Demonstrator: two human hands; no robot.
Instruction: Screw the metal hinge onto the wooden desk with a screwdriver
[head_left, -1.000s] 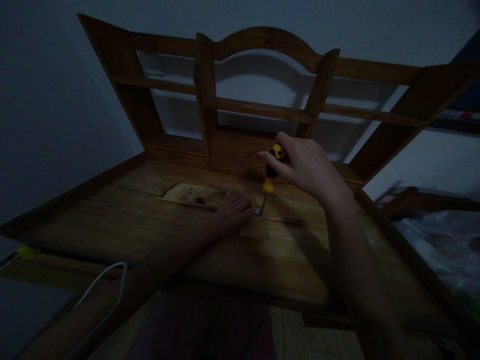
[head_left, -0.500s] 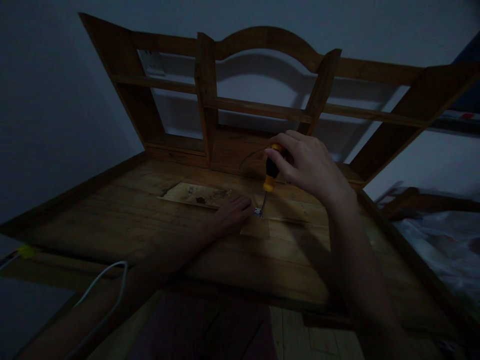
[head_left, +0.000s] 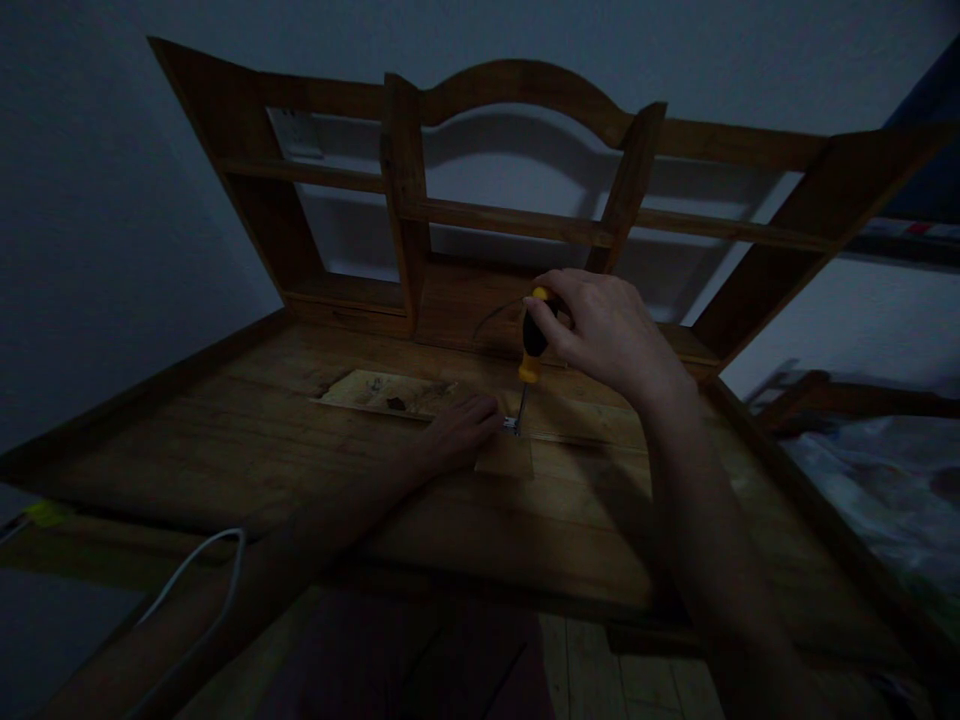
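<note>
My right hand [head_left: 600, 320] grips the yellow and black handle of a screwdriver [head_left: 532, 345], held nearly upright. Its thin shaft points down, and the tip meets a small metal fitting [head_left: 511, 424] on the desk top. Low on the wood, my left hand [head_left: 469, 430] presses its fingers together against the left end of that fitting. What those fingers pinch is mostly hidden. Under the fitting lies a small flat square piece [head_left: 505, 458], brownish like the desk. A long pale strip with rough, dark-stained wood [head_left: 390, 393] extends to the left behind my left hand.
A wooden desk [head_left: 247, 420] with raised side edges fills the middle. Along its back stands a shelf unit [head_left: 510, 220] with an arched top, against the wall. A white cable [head_left: 199, 555] loops by my left forearm. Clear plastic wrapping [head_left: 862, 490] lies beyond the right edge.
The whole view has shifted slightly. Both hands keep their places, and the screwdriver stays upright with its tip on the metal fitting.
</note>
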